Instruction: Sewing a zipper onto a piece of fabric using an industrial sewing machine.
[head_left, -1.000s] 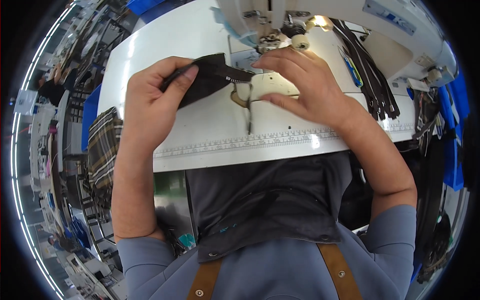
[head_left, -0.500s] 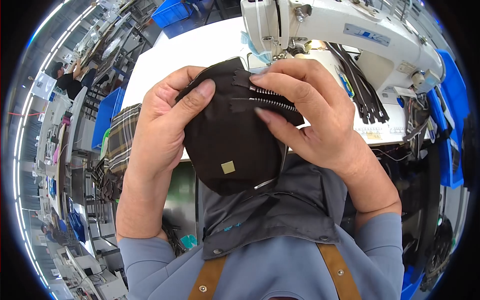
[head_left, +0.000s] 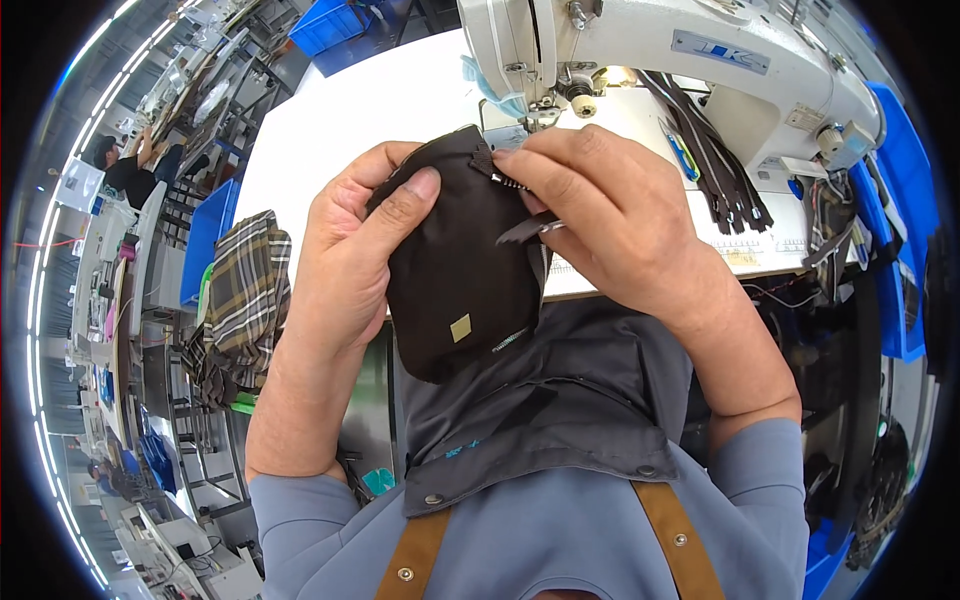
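- L hand [head_left: 355, 255]: closed on dark pouch [head_left: 455, 275], thumb flat across its front, fingers behind.
- R hand [head_left: 600, 215]: fingertips pinched on zipper [head_left: 510, 182] at pouch's top edge; loose tape end hangs below.
- Change: pouch was flat on the table 1 s ago; now lifted off, held upright in front of the chest, nearer than 0.5 s ago. Reads as inspection, not stitching.
- Pose: both wrists raised, forearms converging on pouch, elbows out.
- Sewing machine [head_left: 690, 60]: behind pouch, idle.
- White table [head_left: 350, 120]: behind pouch.
- Spare zippers [head_left: 720, 170]: right of pouch.
- Plaid cloth [head_left: 240, 295]: left of pouch.
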